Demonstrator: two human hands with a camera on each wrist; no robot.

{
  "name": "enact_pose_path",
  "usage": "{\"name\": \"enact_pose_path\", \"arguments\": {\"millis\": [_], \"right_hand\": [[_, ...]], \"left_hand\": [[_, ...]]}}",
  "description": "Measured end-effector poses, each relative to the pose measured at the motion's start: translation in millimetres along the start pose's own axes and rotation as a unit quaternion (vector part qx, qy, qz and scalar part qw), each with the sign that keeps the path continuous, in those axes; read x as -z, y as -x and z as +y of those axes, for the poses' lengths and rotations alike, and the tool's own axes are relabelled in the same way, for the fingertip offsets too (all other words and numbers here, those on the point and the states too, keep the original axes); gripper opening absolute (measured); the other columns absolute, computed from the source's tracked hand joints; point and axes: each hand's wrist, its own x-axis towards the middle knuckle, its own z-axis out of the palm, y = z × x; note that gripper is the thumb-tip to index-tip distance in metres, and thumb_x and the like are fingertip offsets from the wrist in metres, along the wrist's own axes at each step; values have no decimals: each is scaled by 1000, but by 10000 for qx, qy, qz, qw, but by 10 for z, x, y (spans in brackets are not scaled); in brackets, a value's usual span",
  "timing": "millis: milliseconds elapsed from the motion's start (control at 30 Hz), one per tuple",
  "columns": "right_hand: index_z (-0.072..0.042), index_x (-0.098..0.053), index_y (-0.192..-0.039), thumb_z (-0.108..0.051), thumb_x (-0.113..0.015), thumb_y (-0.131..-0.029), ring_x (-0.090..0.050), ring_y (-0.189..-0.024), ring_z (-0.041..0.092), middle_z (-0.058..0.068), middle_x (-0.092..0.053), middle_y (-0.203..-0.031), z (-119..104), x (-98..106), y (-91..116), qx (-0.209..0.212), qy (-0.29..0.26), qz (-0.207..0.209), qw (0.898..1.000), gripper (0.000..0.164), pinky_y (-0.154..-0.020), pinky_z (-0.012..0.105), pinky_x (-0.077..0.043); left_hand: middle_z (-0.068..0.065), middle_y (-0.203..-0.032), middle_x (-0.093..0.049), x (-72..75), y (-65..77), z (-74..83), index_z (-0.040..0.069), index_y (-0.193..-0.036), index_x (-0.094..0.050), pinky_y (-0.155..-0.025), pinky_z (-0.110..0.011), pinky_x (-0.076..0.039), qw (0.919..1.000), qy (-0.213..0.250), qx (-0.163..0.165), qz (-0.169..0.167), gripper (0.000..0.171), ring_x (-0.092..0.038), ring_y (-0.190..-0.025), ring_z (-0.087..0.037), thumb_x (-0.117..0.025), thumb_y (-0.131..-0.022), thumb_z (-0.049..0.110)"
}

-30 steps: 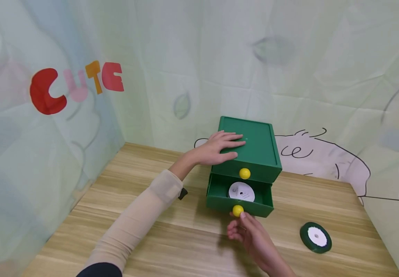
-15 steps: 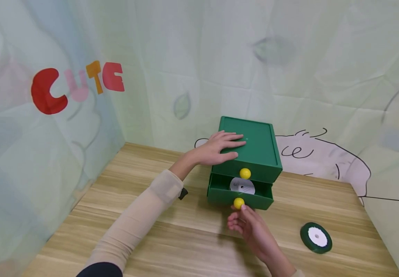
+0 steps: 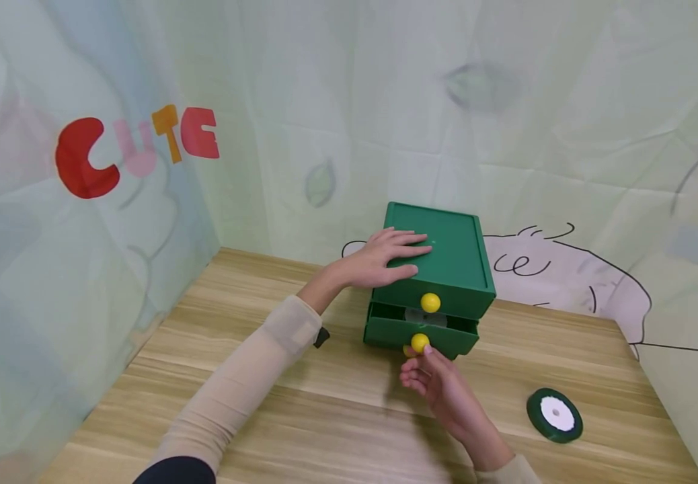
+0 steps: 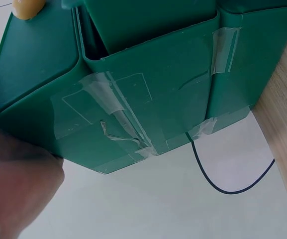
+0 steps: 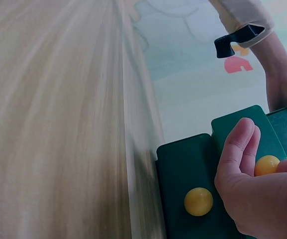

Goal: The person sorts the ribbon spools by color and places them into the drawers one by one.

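Observation:
A green drawer cabinet [image 3: 446, 235] stands against the back wall, its middle drawer [image 3: 385, 331] partly out. Inside that drawer, a white-faced spool [image 3: 412, 316] shows only as a shaded strip. My right hand [image 3: 448, 396] pinches the drawer's yellow knob [image 3: 420, 343] between thumb and fingers; the right wrist view shows this knob [image 5: 266, 165] by the thumb. My left hand [image 3: 379, 259] rests on the cabinet top with fingers spread. In the left wrist view, the cabinet's taped side [image 4: 148, 94] fills the upper part, with part of the left hand [image 4: 19, 179] at its edge.
A dark green ribbon spool [image 3: 555, 415] with a white centre lies on the wooden table [image 3: 300, 417], right of my right hand. Above the middle drawer is another yellow knob [image 3: 430, 302]; below it, the bottom drawer's knob [image 5: 198, 201]. A printed curtain [image 3: 300, 134] surrounds the table.
My right hand has moved away from me with the knob, and the middle drawer has slid further in, covering more of the spool inside. My left hand has stayed on the cabinet top.

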Motion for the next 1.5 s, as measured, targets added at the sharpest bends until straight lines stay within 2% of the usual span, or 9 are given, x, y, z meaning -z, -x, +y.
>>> {"name": "enact_pose_path", "arguments": {"millis": [467,767,1000,1200,1500], "right_hand": [[1,-48,-133,-36,-40,-117,-67,-99,21,2,-67,-101,-52,10,-111,27,-42,31,10000,41,-95,28,-58],[4,-44,-136,-33,-37,-118,-68,-95,18,4,-67,-99,-41,-6,-194,88,-79,286,9995,42,-94,29,-58],[7,-43,-138,-34,-36,-118,-67,-93,18,5,-66,-99,-35,-35,-228,287,-47,439,9986,46,-90,28,-58],[5,-42,-141,-35,-35,-118,-65,-92,17,3,-66,-99,-35,-61,-228,282,-5,487,9984,47,-88,27,-57],[2,-43,-143,-30,-36,-118,-63,-90,16,2,-64,-97,-54,-97,-246,229,-309,591,9975,42,-86,24,-55]], "left_hand": [[-10,-172,-34,-7,-2,2,12,-161,-47,-133,-45,0,10000,2,-7,-7,55,-21,-163,-29,-53,-110,32],[-9,-172,-34,-11,0,-1,12,-161,-47,-133,-45,0,10000,3,-7,0,55,-21,-163,-29,-53,-110,32],[-11,-172,-35,-8,0,14,11,-161,-47,-133,-48,-1,10000,16,-45,19,55,-22,-163,-31,-53,-110,31],[-10,-172,-35,-13,2,-1,12,-161,-47,-133,-46,-1,10000,-25,-24,16,55,-22,-163,-29,-53,-110,32],[-9,-172,-34,-7,3,-9,12,-161,-47,-133,-47,-1,10000,-40,-17,20,55,-21,-163,-29,-52,-111,32]]}}
